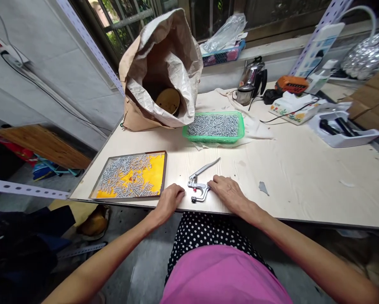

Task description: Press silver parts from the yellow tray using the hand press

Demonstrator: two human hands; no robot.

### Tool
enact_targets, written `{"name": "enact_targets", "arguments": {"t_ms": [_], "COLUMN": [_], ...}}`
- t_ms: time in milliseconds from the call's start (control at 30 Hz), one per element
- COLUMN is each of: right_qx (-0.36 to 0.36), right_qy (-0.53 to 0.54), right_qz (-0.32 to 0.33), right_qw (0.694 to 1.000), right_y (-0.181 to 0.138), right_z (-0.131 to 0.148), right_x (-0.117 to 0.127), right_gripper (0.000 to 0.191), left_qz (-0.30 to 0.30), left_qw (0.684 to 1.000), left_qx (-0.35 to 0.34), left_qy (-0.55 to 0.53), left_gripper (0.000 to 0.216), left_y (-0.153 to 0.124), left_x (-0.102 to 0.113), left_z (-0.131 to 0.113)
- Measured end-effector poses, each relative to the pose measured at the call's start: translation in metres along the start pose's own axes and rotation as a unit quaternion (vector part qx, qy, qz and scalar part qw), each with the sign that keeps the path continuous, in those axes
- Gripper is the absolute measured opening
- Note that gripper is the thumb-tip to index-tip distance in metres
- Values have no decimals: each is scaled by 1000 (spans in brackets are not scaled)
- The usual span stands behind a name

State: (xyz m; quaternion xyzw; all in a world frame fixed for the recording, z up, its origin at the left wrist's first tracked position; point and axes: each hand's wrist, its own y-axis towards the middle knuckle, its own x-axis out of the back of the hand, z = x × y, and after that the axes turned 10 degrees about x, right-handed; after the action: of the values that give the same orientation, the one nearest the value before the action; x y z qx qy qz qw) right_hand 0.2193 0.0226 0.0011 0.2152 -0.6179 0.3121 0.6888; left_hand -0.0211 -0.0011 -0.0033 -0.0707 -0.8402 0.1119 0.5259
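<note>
Nearest the table's (297,185) front edge, the person's left hand (169,198) is loosely curled with thumb and forefinger drawn together; whether a small piece is pinched there cannot be told. The right hand (229,192) lies palm down, fingers bent, its fingertips at the right side of the hand pliers (200,185); how firmly they grip is unclear. The pliers lie between the two hands. Working them well would likely mean steadying the frame with the right hand, centring any small part between the red tip (194,189) and black foot (193,199), and keeping the left fingertips out of that gap. The mouth opens leftward, toward the left hand, while the long lever points away and to the right, so the long axis slants from near left to far right. Beyond stand the yellow-lined tray (157,166), left, and the green tray (214,139), both bearing small metal pieces (214,125).
</note>
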Motion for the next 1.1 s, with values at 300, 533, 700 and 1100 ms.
{"name": "enact_targets", "arguments": {"t_ms": [300,533,700,1100], "right_qx": [-12,-13,-13,-23], "right_qy": [9,14,6,11], "right_qz": [7,10,5,17], "right_qw": [1000,1000,1000,1000], "right_y": [-1,0,-1,0], "right_z": [5,5,5,8], "right_x": [4,6,4,7], "right_gripper": [25,25,25,27], "left_qz": [129,136,140,166], "left_qw": [902,916,917,938], "left_qx": [206,213,225,212], "left_qy": [-357,-311,-297,-217], "left_gripper": [25,28,22,31], "left_y": [10,12,12,13], "left_x": [-13,-14,-12,-10], "left_z": [-28,-29,-33,-37]}}
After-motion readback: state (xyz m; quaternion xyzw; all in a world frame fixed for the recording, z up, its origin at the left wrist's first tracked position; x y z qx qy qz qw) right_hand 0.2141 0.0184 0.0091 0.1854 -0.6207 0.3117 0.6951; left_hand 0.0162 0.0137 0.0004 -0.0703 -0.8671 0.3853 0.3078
